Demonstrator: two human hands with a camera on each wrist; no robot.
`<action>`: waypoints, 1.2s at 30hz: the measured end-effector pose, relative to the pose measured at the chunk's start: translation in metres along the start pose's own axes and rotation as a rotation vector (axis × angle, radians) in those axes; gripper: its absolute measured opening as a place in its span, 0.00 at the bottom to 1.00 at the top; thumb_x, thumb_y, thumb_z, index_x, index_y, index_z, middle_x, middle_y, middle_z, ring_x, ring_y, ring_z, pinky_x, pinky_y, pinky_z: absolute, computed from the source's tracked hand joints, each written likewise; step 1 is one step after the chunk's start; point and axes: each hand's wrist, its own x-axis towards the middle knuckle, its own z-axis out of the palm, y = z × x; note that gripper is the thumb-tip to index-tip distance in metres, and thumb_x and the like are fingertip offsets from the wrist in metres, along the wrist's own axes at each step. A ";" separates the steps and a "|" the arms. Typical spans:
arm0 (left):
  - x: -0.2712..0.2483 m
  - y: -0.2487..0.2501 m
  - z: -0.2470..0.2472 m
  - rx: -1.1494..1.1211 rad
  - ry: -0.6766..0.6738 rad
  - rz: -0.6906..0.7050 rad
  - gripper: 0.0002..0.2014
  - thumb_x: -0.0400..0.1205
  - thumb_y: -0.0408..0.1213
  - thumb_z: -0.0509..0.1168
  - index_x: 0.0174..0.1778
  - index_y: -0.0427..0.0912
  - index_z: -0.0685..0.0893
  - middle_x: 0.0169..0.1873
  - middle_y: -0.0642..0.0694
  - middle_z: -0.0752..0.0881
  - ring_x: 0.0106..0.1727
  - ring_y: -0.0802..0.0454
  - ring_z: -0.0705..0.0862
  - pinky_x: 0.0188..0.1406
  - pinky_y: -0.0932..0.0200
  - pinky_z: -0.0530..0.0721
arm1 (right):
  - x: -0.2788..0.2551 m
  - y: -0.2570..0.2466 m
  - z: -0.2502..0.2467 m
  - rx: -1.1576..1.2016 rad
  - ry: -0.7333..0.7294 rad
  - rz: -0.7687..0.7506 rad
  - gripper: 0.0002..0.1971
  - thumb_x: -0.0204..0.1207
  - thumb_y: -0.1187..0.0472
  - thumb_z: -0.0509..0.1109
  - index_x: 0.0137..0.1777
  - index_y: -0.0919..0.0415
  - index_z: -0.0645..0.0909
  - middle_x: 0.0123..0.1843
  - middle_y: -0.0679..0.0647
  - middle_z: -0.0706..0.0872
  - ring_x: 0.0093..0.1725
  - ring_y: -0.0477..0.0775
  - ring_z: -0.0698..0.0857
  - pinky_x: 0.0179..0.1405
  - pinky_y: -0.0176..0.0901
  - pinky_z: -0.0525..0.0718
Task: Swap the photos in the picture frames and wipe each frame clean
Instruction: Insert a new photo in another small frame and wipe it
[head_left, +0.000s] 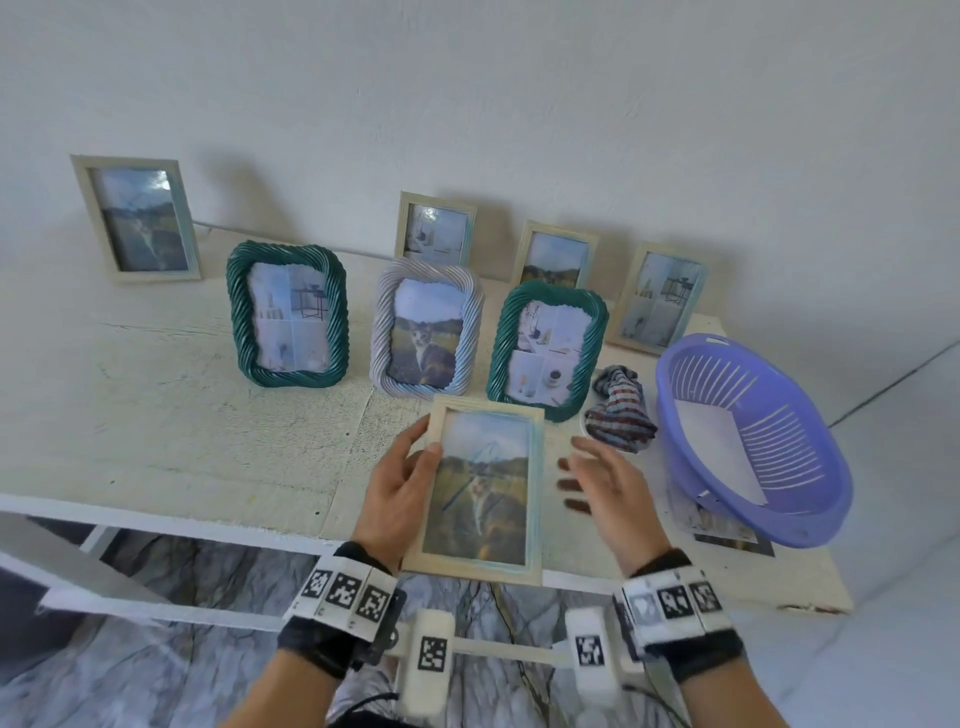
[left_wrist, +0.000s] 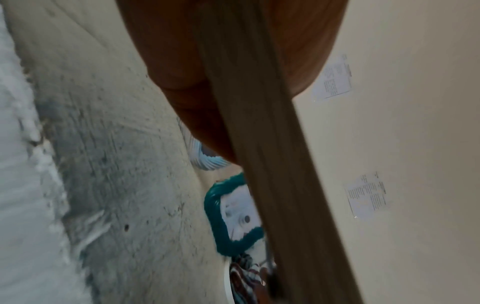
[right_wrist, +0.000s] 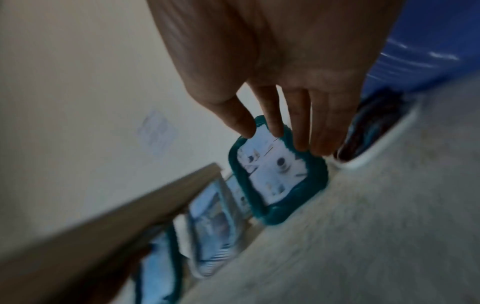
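Pale wood photo frame (head_left: 480, 491), cat pic: held above table (head_left: 208, 415) front edge, L hand (head_left: 397, 488) gripping its left side, thumb on glass; R hand (head_left: 605, 491) just beside, fingers spread, not touching

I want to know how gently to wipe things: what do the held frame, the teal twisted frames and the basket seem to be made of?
Held frame: probably pale wood or a wood-look composite, matt, with stepped moulding and a glossy pane.
Teal twisted frames: rope-like ridges with a glossy sheen, likely resin or glazed ceramic; the pictures cannot settle which.
Basket: purple plastic, smooth, with moulded slots.
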 end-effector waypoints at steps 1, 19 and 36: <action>0.001 0.001 -0.005 -0.005 0.011 0.013 0.16 0.87 0.33 0.57 0.71 0.46 0.76 0.42 0.43 0.90 0.41 0.49 0.89 0.44 0.51 0.89 | 0.018 0.001 -0.005 -0.174 0.075 -0.077 0.15 0.83 0.58 0.64 0.68 0.60 0.77 0.61 0.57 0.85 0.56 0.54 0.85 0.56 0.48 0.84; 0.037 0.005 -0.069 0.074 -0.036 0.165 0.21 0.86 0.41 0.58 0.73 0.68 0.73 0.40 0.45 0.73 0.42 0.49 0.72 0.45 0.53 0.73 | 0.109 -0.009 -0.019 -1.070 0.204 -0.066 0.29 0.69 0.69 0.73 0.72 0.64 0.73 0.73 0.64 0.72 0.56 0.67 0.83 0.61 0.53 0.81; 0.044 0.018 -0.066 0.191 -0.118 0.246 0.22 0.87 0.45 0.57 0.79 0.57 0.68 0.36 0.26 0.82 0.30 0.36 0.76 0.31 0.41 0.80 | -0.012 -0.062 0.144 -0.858 0.077 -0.614 0.27 0.67 0.72 0.77 0.67 0.59 0.78 0.58 0.52 0.86 0.44 0.54 0.80 0.43 0.43 0.85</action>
